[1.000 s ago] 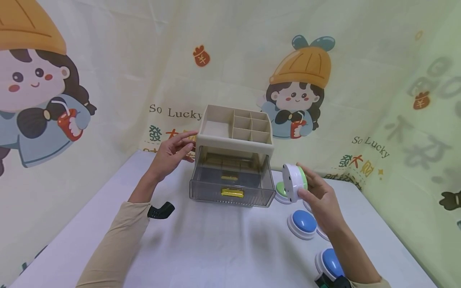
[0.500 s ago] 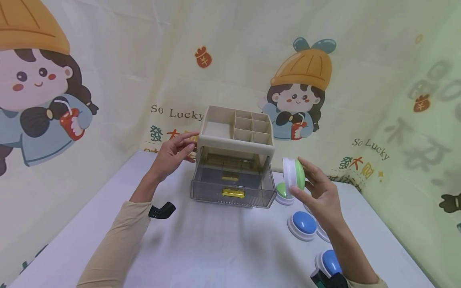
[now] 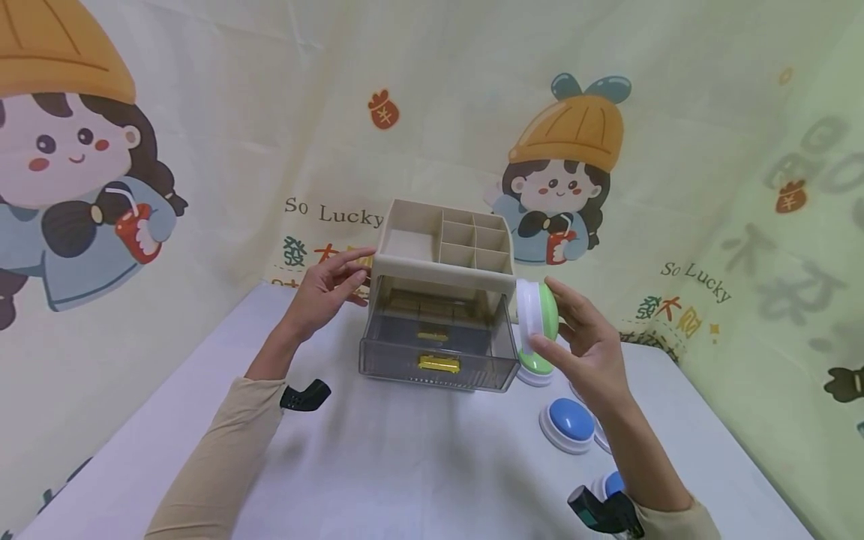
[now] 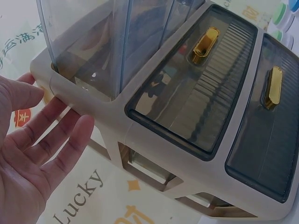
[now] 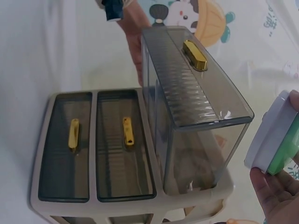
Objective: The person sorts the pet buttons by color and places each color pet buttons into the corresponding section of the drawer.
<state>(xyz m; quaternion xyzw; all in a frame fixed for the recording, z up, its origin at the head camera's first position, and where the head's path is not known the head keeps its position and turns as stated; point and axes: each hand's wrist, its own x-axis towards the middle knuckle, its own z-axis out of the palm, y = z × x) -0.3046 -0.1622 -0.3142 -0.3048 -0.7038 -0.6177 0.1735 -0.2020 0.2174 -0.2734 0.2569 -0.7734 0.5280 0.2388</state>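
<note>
My right hand [image 3: 590, 349] pinches a round push button [image 3: 529, 315] by its rim between thumb and fingers. The button has a white base and a green top; it is tipped on edge, base toward the drawer organizer [image 3: 442, 268]. In the right wrist view this green button [image 5: 268, 135] is beside the pulled-out clear top drawer [image 5: 201, 154]. My left hand [image 3: 322, 296] rests its fingertips against the organizer's left side. In the left wrist view the left hand's fingers [image 4: 70, 144] look relaxed along the beige frame, gripping nothing.
Two lower drawers with gold handles [image 4: 275, 88] are closed. Behind the held button, another green button [image 3: 536, 364] sits on the white table. Blue buttons [image 3: 571, 418] stand nearer on the right, partly hidden by my right arm. A printed cloth [image 3: 445, 150] hangs behind.
My right hand has carried the green button left and slightly up, close to the organizer's right side. The button has turned, hiding its underside. My left hand stays in place.
</note>
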